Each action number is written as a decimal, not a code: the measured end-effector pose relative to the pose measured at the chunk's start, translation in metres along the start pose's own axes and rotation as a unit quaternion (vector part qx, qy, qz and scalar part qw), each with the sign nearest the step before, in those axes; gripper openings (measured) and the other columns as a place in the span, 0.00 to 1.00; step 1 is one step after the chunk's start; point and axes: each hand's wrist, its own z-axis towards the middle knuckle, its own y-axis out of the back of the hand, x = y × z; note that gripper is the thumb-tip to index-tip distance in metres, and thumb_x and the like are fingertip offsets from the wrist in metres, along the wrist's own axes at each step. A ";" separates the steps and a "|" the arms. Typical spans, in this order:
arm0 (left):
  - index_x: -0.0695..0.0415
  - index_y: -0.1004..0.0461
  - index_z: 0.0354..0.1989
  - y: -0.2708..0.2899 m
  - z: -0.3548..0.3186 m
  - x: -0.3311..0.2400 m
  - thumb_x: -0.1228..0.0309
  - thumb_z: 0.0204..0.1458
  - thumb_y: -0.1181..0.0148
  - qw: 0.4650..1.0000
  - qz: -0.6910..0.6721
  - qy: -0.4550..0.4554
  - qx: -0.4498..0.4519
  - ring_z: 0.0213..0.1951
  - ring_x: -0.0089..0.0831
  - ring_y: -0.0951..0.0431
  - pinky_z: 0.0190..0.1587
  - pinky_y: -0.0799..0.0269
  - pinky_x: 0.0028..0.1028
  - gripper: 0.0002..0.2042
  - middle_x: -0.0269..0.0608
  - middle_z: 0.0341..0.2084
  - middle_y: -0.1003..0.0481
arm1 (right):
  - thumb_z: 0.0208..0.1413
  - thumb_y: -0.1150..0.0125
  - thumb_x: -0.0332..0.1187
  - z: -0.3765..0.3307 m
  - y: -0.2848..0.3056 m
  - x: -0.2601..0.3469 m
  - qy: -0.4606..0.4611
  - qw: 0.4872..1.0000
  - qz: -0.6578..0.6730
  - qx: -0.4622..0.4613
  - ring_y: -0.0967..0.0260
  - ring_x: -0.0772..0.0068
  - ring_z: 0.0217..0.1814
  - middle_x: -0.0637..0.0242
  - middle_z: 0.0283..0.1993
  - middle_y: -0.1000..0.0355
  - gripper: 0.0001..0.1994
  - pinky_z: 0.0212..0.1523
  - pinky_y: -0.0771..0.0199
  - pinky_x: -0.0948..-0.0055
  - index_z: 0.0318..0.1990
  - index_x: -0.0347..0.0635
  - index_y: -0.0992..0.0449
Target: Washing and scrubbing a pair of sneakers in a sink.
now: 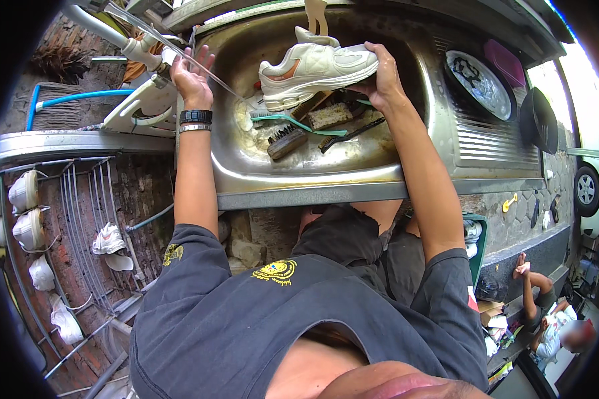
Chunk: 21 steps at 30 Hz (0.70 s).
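My right hand (378,81) grips the heel end of a cream sneaker (313,66) with an orange patch, held sideways over a steel sink (313,179). My left hand (192,74) rests on a white tap handle (146,53) at the sink's left rim, fingers spread. A thin jet of water (199,70) runs from the tap toward the shoe's toe. In the basin under the shoe lie a teal-handled brush (293,121), a wooden scrubbing brush (287,141), a brown sponge block (329,116) and a dark thin brush (349,135).
The draining board on the right holds a patterned plate (479,83), a pink lid (506,61) and a dark pan (538,120). A wire rack (73,219) at left carries several white shoes (26,193). Another person (546,312) sits at lower right.
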 end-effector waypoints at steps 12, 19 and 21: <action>0.66 0.37 0.58 0.002 0.007 -0.011 0.70 0.58 0.58 0.985 -0.170 0.014 -0.025 0.61 0.53 0.26 0.63 0.29 0.55 0.21 0.51 0.57 0.29 | 0.59 0.45 0.52 0.002 0.002 -0.002 0.027 1.000 0.005 0.004 0.20 0.61 0.44 0.56 0.44 0.20 0.22 0.43 0.15 0.53 0.48 0.41 0.24; 0.70 0.32 0.56 0.003 0.004 -0.010 0.67 0.57 0.59 0.963 -0.260 0.042 -0.048 0.62 0.51 0.27 0.65 0.32 0.52 0.23 0.56 0.56 0.26 | 0.62 0.47 0.51 0.000 0.007 0.000 0.030 0.999 0.022 0.001 0.20 0.60 0.49 0.56 0.47 0.20 0.22 0.49 0.17 0.50 0.50 0.41 0.24; 0.65 0.34 0.49 0.004 0.004 -0.012 0.66 0.57 0.57 0.978 -0.200 -0.007 -0.051 0.60 0.54 0.25 0.62 0.31 0.55 0.17 0.53 0.51 0.26 | 0.62 0.47 0.50 -0.001 0.005 0.000 0.030 0.999 0.028 0.008 0.20 0.60 0.49 0.56 0.47 0.20 0.22 0.49 0.17 0.49 0.51 0.40 0.24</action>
